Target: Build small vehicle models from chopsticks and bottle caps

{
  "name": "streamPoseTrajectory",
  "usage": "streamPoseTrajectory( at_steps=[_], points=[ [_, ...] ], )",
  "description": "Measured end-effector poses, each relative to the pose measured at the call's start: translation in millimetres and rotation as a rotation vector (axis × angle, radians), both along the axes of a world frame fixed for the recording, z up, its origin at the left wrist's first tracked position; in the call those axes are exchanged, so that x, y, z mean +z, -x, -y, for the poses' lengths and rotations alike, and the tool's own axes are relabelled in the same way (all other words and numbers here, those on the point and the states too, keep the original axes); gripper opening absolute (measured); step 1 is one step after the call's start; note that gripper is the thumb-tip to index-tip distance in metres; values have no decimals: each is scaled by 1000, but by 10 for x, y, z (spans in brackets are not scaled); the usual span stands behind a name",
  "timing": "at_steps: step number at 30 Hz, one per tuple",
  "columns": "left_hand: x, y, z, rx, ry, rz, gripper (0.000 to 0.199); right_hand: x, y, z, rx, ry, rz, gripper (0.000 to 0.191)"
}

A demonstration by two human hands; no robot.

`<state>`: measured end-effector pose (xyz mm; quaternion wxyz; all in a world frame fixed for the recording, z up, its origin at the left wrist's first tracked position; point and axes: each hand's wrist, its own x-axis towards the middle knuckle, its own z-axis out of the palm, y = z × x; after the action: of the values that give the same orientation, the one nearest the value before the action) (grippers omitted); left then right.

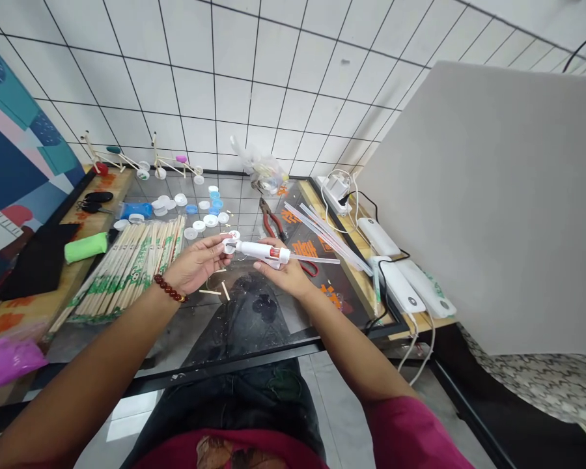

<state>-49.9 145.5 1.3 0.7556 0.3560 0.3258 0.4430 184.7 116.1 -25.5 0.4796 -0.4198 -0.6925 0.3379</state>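
My right hand [286, 277] is wrapped round a white hot glue gun [256, 250], its nozzle pointing left. A clear glue stick [317, 259] sticks out of the gun's back end. In my left hand [198, 264], thumb and fingers pinch a white bottle cap [229, 246] right at the nozzle; a second round white piece shows just above it, partly hidden. Whether the nozzle touches the cap I cannot tell. Below my hands, short pieces of cut chopstick [225, 291] lie on the glass table [215, 345].
Wrapped chopsticks [127, 267] lie at left, with loose white and blue caps [211, 221] behind. Red-handled pliers [272, 218] and several glue sticks [327, 238] lie beyond my right hand. Small stick-built models [163, 159] stand along the wall. Power banks with cables [400, 286] are at right.
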Motion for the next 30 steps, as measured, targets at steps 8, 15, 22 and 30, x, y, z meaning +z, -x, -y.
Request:
streamPoseTrajectory(
  at_steps=[8, 15, 22, 30],
  points=[
    [-21, -10, -6, 18, 11, -1, 28, -32, 3, -26, 11, 17, 23, 48],
    [-5, -40, 13, 39, 20, -28, 24, -29, 5, -20, 13, -5, 49, 48],
    [29, -59, 39, 36, 46, -59, 22, -37, 11, -16, 15, -4, 35, 50],
    [83, -101, 55, 121, 120, -87, 10, -69, -6, -18, 25, 12, 42, 54]
  ],
)
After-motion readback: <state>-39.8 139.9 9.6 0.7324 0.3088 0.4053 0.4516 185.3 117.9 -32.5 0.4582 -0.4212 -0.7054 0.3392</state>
